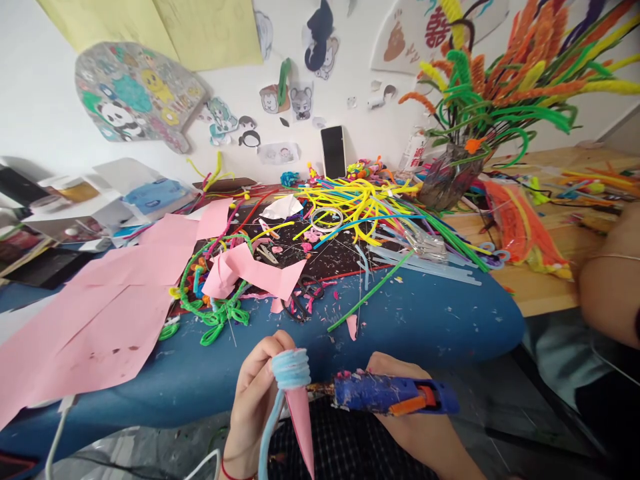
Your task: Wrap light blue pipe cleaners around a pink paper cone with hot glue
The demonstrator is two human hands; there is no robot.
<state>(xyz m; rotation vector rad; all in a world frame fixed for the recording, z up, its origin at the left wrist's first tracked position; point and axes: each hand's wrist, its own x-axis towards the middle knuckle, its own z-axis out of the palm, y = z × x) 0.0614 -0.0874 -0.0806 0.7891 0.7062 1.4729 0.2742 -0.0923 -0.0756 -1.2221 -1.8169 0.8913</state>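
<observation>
A pink paper cone point(299, 427) points downward in front of me, its wide top wrapped in coils of light blue pipe cleaner point(291, 369). The loose tail of the pipe cleaner hangs at the cone's left. My left hand point(261, 373) is closed on the wrapped top, fingers behind and at its left side. My right hand point(400, 400) grips a blue glue gun point(385, 395) with an orange trigger. The gun's nozzle points left and reaches the cone just below the coils; I cannot tell whether it touches.
Pink paper sheets point(115, 300) cover the table's left side. Scissors point(303, 297), a green braided piece point(220, 320) and yellow pipe cleaners point(360, 200) lie beyond my hands. A vase of pipe-cleaner flowers point(450, 177) stands back right. Another person's arm point(613, 273) is at the right edge.
</observation>
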